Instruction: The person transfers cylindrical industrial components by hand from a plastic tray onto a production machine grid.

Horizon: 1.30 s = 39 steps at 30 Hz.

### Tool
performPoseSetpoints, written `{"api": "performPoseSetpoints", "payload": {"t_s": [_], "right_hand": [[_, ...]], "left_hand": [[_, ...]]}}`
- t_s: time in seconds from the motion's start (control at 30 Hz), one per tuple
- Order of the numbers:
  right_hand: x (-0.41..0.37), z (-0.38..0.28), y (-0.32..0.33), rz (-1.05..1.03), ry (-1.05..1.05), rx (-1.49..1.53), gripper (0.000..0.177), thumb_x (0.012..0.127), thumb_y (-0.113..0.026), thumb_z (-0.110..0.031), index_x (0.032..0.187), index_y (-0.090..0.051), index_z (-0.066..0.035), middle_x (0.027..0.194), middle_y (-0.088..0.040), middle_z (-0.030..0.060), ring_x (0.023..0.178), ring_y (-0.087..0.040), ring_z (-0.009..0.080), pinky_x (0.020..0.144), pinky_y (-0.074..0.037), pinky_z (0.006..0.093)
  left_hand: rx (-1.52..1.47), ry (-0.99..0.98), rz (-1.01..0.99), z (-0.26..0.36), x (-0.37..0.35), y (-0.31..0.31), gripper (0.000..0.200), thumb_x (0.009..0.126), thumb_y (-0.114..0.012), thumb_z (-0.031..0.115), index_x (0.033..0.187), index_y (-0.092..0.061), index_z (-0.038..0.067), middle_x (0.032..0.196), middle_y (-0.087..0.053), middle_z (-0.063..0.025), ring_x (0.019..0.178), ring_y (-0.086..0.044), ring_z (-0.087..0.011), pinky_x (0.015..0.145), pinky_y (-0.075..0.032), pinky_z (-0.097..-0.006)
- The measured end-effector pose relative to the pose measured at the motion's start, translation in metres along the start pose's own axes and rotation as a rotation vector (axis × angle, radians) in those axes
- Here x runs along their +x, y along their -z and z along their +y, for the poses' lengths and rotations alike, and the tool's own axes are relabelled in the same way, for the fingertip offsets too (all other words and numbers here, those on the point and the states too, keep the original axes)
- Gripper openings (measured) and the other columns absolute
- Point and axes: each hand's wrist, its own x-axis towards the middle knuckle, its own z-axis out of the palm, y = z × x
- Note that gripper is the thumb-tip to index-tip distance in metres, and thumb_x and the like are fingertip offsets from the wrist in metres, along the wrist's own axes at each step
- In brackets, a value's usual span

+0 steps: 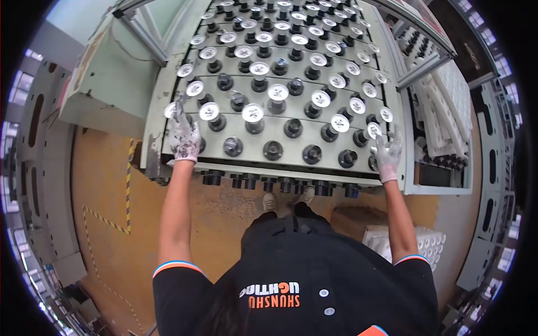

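Observation:
My left hand [185, 139], in a stained white glove, is at the left edge of a pale green conveyor table [252, 161]. Its fingers stretch forward, overlapping a white round lamp part [171, 110] at the end of a row. Over the right edge, my right hand [388, 155] is gloved too, thumb and fingers apart, fingertips close to another white round lamp part [374, 131]. Between my hands, lamp parts such as this one [253, 113] stand on black holders. Along the front row, several black holders [273, 150] carry no white disc.
To the right, white trays [443, 106] are stacked on a metal frame [440, 189]. A green cabinet [106, 84] stands at left. Below the front edge hang black holders [286, 185]. A cardboard box [358, 221] and a white tray [434, 246] lie on the floor at right.

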Motion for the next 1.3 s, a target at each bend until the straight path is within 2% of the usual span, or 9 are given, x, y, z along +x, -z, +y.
{"api": "performPoseSetpoints", "payload": {"t_s": [0.1, 0.13, 0.17, 0.3, 0.4, 0.73, 0.93, 1.17, 1.3], "right_hand": [[-0.012, -0.050, -0.027, -0.102, 0.105, 0.270, 0.042, 0.086, -0.055, 0.002, 0.127, -0.051, -0.006, 0.095, -0.050, 0.0025, 0.079, -0.059, 0.0117, 0.065, -0.059, 0.0278], [-0.016, -0.068, -0.048, -0.148, 0.088, 0.305, 0.038, 0.082, -0.057, 0.002, 0.119, -0.058, -0.009, 0.089, -0.057, 0.0044, 0.077, -0.061, 0.0151, 0.068, -0.058, 0.0322], [-0.004, -0.081, -0.068, -0.069, 0.608, -0.246, 0.032, 0.079, -0.058, 0.000, 0.109, -0.063, -0.009, 0.086, -0.064, 0.0092, 0.077, -0.063, 0.0231, 0.072, -0.053, 0.0367], [0.004, -0.124, -0.165, -0.290, 0.728, -0.309, 0.012, 0.078, -0.061, -0.017, 0.088, -0.066, -0.012, 0.081, -0.066, 0.0116, 0.079, -0.063, 0.0308, 0.072, -0.050, 0.0406], [0.006, -0.130, -0.205, -0.550, 0.688, -0.926, 0.016, 0.083, -0.052, -0.019, 0.088, -0.067, -0.013, 0.088, -0.067, 0.0087, 0.088, -0.063, 0.0237, 0.073, -0.047, 0.0392], [0.000, -0.118, -0.206, -0.550, 0.508, -0.738, 0.031, 0.081, -0.056, -0.043, 0.092, -0.069, -0.016, 0.095, -0.068, 0.0075, 0.094, -0.064, 0.0258, 0.081, -0.043, 0.0430], [-0.052, -0.087, -0.159, -0.064, 0.712, -0.313, 0.045, 0.072, -0.068, -0.041, 0.111, -0.059, -0.020, 0.119, -0.055, 0.0048, 0.114, -0.048, 0.0233, 0.094, -0.030, 0.0475], [-0.188, 0.001, 0.022, 0.263, 0.105, -0.090, 0.015, 0.078, -0.062, -0.015, 0.092, -0.067, -0.012, 0.100, -0.065, 0.0054, 0.098, -0.059, 0.0260, 0.086, -0.044, 0.0407], [-0.296, 0.068, 0.117, 0.695, -0.296, -0.204, 0.015, 0.078, -0.058, -0.012, 0.087, -0.068, -0.006, 0.092, -0.066, 0.0119, 0.090, -0.062, 0.0296, 0.083, -0.049, 0.0384]], "left_hand": [[0.135, 0.019, -0.044, 0.001, 0.005, -0.015, 0.062, 0.087, -0.056, 0.025, 0.142, -0.029, 0.011, 0.136, -0.040, -0.0260, 0.114, -0.051, -0.0393, 0.086, -0.049, -0.0458], [0.127, 0.069, -0.128, 0.017, 0.007, 0.002, 0.063, 0.086, -0.057, 0.024, 0.142, -0.029, 0.012, 0.133, -0.042, -0.0260, 0.109, -0.054, -0.0400, 0.082, -0.051, -0.0454], [0.156, 0.056, -0.131, 0.010, 0.002, -0.007, 0.066, 0.085, -0.058, 0.025, 0.142, -0.028, 0.013, 0.132, -0.043, -0.0255, 0.107, -0.055, -0.0402, 0.081, -0.051, -0.0453], [0.189, 0.029, -0.079, 0.001, 0.004, -0.013, 0.078, 0.080, -0.065, 0.023, 0.145, -0.022, 0.014, 0.133, -0.041, -0.0268, 0.107, -0.056, -0.0400, 0.083, -0.051, -0.0459], [0.210, 0.071, -0.094, -0.003, 0.006, -0.017, 0.082, 0.079, -0.066, 0.022, 0.146, -0.020, 0.016, 0.131, -0.043, -0.0252, 0.112, -0.053, -0.0395, 0.087, -0.049, -0.0450], [0.107, -0.021, 0.064, -0.017, 0.015, -0.035, 0.066, 0.083, -0.060, 0.026, 0.139, -0.032, 0.006, 0.138, -0.037, -0.0240, 0.120, -0.045, -0.0407, 0.097, -0.043, -0.0433], [0.161, -0.147, 0.170, -0.012, 0.013, -0.034, 0.057, 0.086, -0.060, 0.021, 0.135, -0.039, 0.001, 0.133, -0.045, -0.0218, 0.115, -0.051, -0.0355, 0.097, -0.043, -0.0421], [-0.356, -0.261, 0.356, 0.065, 0.002, -0.040, 0.050, 0.088, -0.059, 0.018, 0.132, -0.043, 0.001, 0.127, -0.050, -0.0200, 0.110, -0.054, -0.0314, 0.095, -0.044, -0.0393], [-0.760, -0.120, 0.073, 0.120, -0.046, -0.036, 0.046, 0.089, -0.058, 0.016, 0.130, -0.045, 0.000, 0.124, -0.053, -0.0189, 0.107, -0.055, -0.0290, 0.094, -0.045, -0.0377]]}}
